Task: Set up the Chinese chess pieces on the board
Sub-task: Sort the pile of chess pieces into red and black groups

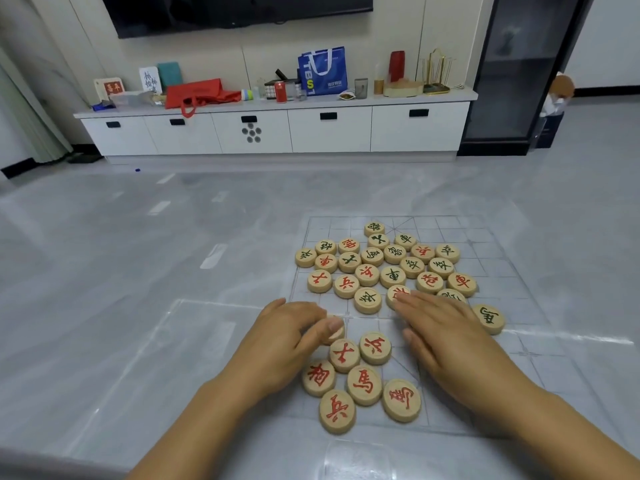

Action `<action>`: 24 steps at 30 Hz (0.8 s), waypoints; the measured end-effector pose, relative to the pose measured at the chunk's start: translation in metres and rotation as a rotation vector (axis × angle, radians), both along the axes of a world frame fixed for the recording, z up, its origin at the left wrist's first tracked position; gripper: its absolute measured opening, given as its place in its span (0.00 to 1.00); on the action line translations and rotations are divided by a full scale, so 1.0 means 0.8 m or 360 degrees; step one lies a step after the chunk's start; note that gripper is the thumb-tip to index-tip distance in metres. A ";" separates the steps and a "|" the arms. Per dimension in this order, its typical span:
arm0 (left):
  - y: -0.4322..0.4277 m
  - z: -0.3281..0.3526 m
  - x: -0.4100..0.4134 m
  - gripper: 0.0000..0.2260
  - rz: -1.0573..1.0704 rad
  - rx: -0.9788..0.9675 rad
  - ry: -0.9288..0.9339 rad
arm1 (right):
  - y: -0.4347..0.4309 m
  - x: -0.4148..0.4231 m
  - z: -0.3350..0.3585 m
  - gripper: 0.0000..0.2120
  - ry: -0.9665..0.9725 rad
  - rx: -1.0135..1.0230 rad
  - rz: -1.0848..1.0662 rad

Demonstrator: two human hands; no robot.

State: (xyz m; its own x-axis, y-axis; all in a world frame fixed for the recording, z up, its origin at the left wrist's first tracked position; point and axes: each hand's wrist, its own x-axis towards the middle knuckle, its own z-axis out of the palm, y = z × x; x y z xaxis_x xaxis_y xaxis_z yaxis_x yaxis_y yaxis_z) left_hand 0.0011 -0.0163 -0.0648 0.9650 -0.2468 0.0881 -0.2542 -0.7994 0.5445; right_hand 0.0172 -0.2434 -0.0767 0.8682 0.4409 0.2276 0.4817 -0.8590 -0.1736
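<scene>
A glossy pale grey floor [173, 237] with faint marbling fills most of the view and carries bright streaks of reflected light. Along the cream panelled far wall [398, 29] runs a low white cabinet [329, 133] with a row of drawers, each with a dark recessed handle. A dark television screen [235, 12] hangs on the wall above it. On the cabinet top, a red bag [201, 93] lies toward the left end. Near the middle stands a blue shopping bag [322, 71] with a red can [280, 92] just beside it, and a gold wire rack [436, 72] stands near the right end. A tall dark glass-fronted cabinet [519, 74] stands at the right end, and a pale green curtain [20, 116] hangs at the far left.
</scene>
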 end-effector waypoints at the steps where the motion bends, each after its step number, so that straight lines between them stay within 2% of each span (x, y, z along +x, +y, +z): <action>1: -0.002 0.000 0.004 0.38 0.0036 -0.0033 -0.0062 | -0.002 0.004 -0.001 0.21 -0.0008 -0.0046 -0.0048; 4: -0.012 0.001 0.024 0.22 0.0079 -0.0098 -0.0062 | -0.003 0.006 -0.005 0.21 -0.0048 -0.0134 -0.0112; 5: -0.019 0.000 0.033 0.20 0.0038 -0.0077 -0.0041 | -0.003 0.006 -0.004 0.21 -0.0073 -0.0143 -0.0119; 8: -0.034 -0.009 0.053 0.22 -0.0103 0.0139 0.0020 | -0.008 0.007 0.000 0.21 -0.0064 -0.0185 -0.0225; 11: -0.037 -0.011 0.062 0.20 -0.0092 0.0329 0.0062 | -0.018 0.011 -0.004 0.21 -0.0092 -0.0217 -0.0251; 15: -0.023 0.005 0.045 0.20 -0.0058 0.0282 0.0086 | -0.023 0.013 -0.001 0.22 -0.0078 -0.0281 -0.0297; 18: -0.003 0.011 0.028 0.27 -0.0001 0.0260 0.0201 | -0.021 0.015 0.001 0.21 -0.0064 -0.0325 -0.0262; 20: 0.007 0.014 0.018 0.30 0.0027 0.0068 0.0269 | -0.016 0.012 0.001 0.22 -0.0010 -0.0385 -0.0259; 22: 0.014 0.013 0.013 0.27 0.0060 -0.0139 0.0285 | -0.009 0.006 0.003 0.27 0.0097 -0.0417 -0.0203; 24: 0.020 0.006 0.017 0.25 0.0125 -0.0159 0.0138 | 0.001 -0.004 0.005 0.32 0.0088 -0.0409 -0.0115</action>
State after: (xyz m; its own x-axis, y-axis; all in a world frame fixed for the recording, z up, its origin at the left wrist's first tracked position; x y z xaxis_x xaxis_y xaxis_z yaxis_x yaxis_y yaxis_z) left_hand 0.0150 -0.0005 -0.0600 0.9860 -0.1648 0.0237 -0.1416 -0.7557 0.6395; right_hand 0.0142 -0.2430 -0.0724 0.9074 0.4148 0.0676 0.4137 -0.9099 0.0305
